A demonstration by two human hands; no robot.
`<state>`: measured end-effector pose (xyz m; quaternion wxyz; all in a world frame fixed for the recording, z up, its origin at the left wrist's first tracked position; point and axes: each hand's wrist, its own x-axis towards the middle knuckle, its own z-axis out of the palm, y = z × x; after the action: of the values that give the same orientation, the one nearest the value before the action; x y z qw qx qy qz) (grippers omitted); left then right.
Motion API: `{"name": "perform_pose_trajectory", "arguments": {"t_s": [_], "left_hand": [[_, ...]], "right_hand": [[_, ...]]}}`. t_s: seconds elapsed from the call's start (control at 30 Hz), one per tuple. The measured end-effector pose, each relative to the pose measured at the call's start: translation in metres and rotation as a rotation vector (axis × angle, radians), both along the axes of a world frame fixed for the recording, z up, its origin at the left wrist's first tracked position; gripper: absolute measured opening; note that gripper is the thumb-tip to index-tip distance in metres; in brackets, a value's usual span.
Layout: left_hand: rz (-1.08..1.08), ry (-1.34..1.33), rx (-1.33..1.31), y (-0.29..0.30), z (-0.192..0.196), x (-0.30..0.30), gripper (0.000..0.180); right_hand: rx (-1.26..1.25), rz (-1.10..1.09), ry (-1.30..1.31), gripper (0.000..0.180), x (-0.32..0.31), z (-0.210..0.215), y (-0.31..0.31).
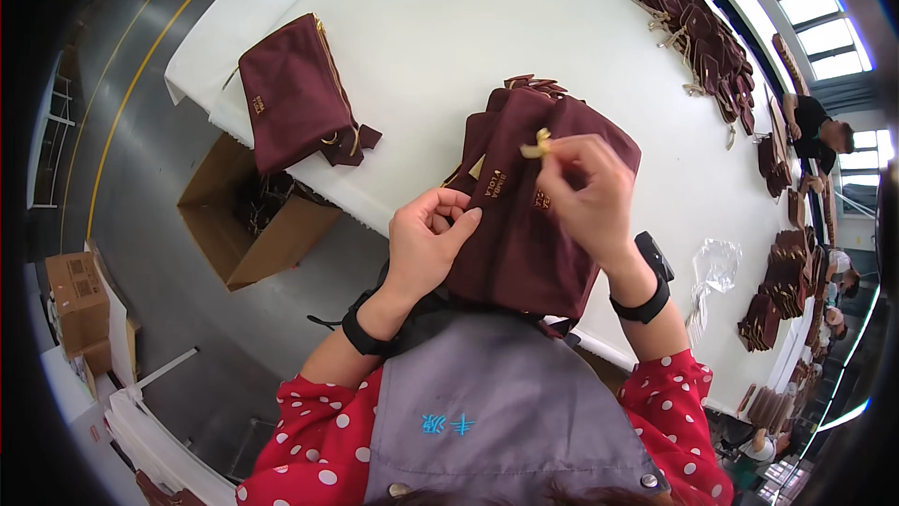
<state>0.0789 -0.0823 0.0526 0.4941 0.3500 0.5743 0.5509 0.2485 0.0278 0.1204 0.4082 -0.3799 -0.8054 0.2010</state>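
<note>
A stack of burgundy pouches (pixel 524 253) with gold lettering lies in front of me at the table edge. My left hand (pixel 426 239) is closed on the near left edge of the top pouch, thumb on the fabric and fingers curled. Above the stack, my right hand (pixel 590 188) pinches a small yellowish strip (pixel 536 147); whether it is tape or a metal piece I cannot make out. Several burgundy tabs (pixel 534 85) stick out at the stack's far end. Another burgundy pouch (pixel 298 94) with a gold zipper lies apart at the left.
An open cardboard box (pixel 220 216) stands on the floor below the white table's (pixel 468 10) left edge. A heap of burgundy pieces with clasps (pixel 698 33) lies far right. Crumpled clear plastic (pixel 716 267) and stacked burgundy goods (pixel 782 286) are at the right. People work beyond.
</note>
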Motion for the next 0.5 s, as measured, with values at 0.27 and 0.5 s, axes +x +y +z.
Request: {"name": "perform_pose_trajectory", "arguments": {"t_s": [0.27, 0.5], "left_hand": [[0.038, -0.055, 0.053, -0.001, 0.001, 0.005, 0.018], [0.03, 0.667, 0.298, 0.019, 0.026, -0.004, 0.034]], "right_hand": [[0.273, 0.073, -0.14, 0.01, -0.007, -0.011, 0.003], [0.068, -0.036, 0.022, 0.009, -0.015, -0.017, 0.004]]}}
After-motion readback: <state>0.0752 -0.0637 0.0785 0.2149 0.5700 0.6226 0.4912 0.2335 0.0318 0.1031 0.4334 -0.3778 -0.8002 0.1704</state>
